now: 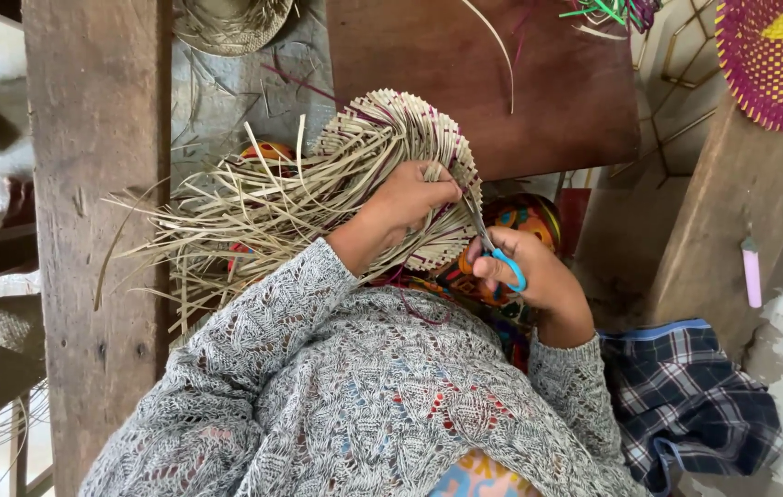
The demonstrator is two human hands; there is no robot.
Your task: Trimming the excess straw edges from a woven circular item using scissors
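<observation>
At the centre of the frame our left hand (410, 198) is closed on a round woven mat (401, 138), and our right hand (525, 271) grips blue-handled scissors (493, 241) with the blades at the mat's right rim. That rim looks neat, we judge, while a thick fringe of loose straw ends (226, 221) to the left is not yet cut.

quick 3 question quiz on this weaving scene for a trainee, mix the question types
1. True or false: the right hand holds blue-handled scissors.
2. What does the left hand rest on?
A. the round woven straw piece
B. the plaid cloth
C. the pink and yellow basket
3. Fill in: the loose straw ends fan out to the ____ of the picture.

Key: 1 true; 2 A; 3 left
</observation>
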